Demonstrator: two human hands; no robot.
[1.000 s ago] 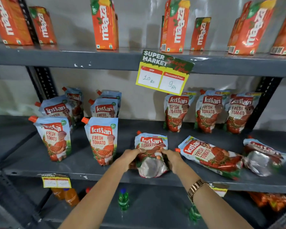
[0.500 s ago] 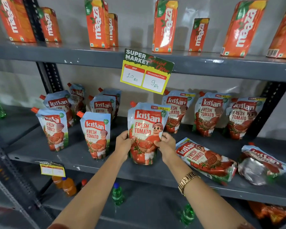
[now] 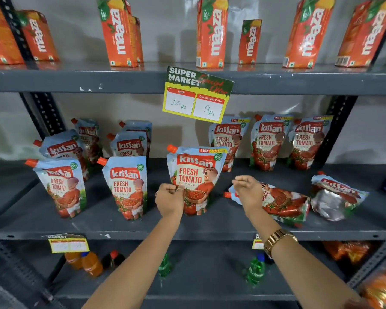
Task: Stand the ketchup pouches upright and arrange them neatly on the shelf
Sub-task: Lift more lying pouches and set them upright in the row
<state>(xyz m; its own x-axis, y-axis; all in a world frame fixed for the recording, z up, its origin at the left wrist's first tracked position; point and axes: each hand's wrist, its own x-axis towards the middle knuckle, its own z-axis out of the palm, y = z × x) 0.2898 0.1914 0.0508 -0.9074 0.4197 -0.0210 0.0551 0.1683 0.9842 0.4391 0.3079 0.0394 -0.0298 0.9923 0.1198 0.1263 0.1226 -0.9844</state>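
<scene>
An upright Kissan ketchup pouch (image 3: pixel 195 175) stands at the middle front of the grey shelf (image 3: pixel 210 228). My left hand (image 3: pixel 169 199) pinches its lower left edge. My right hand (image 3: pixel 247 192) is off it, fingers loosely apart, hovering over a pouch lying flat (image 3: pixel 281 201). Another fallen pouch (image 3: pixel 337 197) lies further right, silver base towards me. Two pouches (image 3: pixel 60 186) (image 3: pixel 125 186) stand in the front row to the left, with more behind them. Three pouches (image 3: pixel 267 141) stand in the back row on the right.
Orange Maaza cartons (image 3: pixel 212 32) stand on the shelf above, and a yellow price card (image 3: pixel 196 97) hangs from its edge. Orange bottles (image 3: pixel 91 263) and green bottles (image 3: pixel 255 270) sit on the shelf below. Black slotted posts (image 3: pixel 339 130) frame the rack.
Both hands raised the flat pouch and stood it upright at the shelf front. My right hand has since let go and moved right, over the lying pouch.
</scene>
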